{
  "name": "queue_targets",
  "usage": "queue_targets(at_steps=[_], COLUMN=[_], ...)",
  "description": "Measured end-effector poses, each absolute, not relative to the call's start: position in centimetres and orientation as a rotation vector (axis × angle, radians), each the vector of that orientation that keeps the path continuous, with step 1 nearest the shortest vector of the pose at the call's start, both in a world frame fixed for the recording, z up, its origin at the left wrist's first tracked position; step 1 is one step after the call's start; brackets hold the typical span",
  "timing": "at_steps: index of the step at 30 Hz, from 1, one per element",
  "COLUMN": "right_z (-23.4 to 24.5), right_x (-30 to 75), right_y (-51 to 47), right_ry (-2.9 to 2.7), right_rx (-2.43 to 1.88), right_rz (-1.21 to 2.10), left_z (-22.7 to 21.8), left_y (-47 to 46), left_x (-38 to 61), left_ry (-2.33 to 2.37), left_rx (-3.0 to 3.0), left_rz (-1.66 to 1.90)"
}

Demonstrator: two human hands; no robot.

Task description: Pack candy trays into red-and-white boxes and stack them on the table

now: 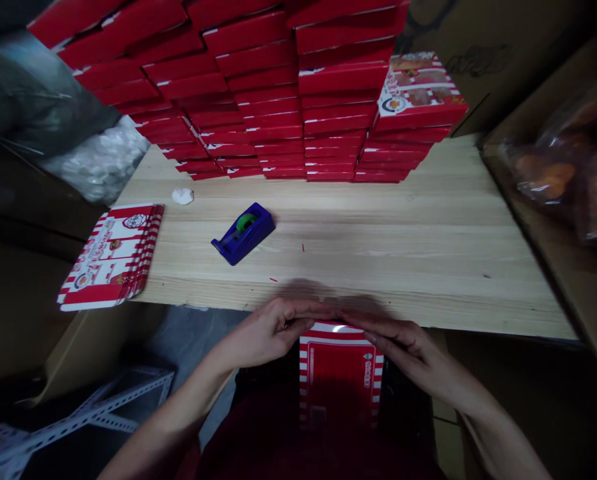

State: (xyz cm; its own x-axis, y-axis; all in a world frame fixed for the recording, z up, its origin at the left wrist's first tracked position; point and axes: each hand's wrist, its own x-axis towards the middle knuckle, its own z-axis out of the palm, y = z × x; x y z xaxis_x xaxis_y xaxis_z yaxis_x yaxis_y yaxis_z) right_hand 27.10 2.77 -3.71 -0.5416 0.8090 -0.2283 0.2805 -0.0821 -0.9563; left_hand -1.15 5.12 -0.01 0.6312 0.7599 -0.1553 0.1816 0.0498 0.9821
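Note:
I hold a red box with white stripes (339, 373) upright in front of me, just below the front edge of the wooden table (403, 240). My left hand (271, 330) curls over its top left corner, fingers closed on the top flap. My right hand (403, 343) lies over the top right corner, fingers pressed along the same flap. The fingertips of both hands meet above the box's top edge.
A blue tape dispenser (243, 233) with a green roll sits mid-table. A tall stack of red boxes (298, 93) fills the back. Flat unfolded cartons (111, 257) lie at the left edge, with a white lump (182, 195) nearby. Bagged goods (568, 167) sit at the right.

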Motion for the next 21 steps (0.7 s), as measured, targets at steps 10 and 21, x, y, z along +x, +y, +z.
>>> queue_targets(at_steps=[10,21], right_z=[-4.1,-4.6], right_x=[26.4,26.3], right_y=[2.5,1.1], right_ry=[-1.712,-1.722], right_rx=[-1.213,-1.207], right_rz=[1.62,1.571], left_z=[-0.8,-1.3], left_y=[4.4,1.8], left_x=[-0.7,-2.1], left_ry=[0.978,1.002], left_rx=[1.528,1.687], left_rz=[0.582,0.521])
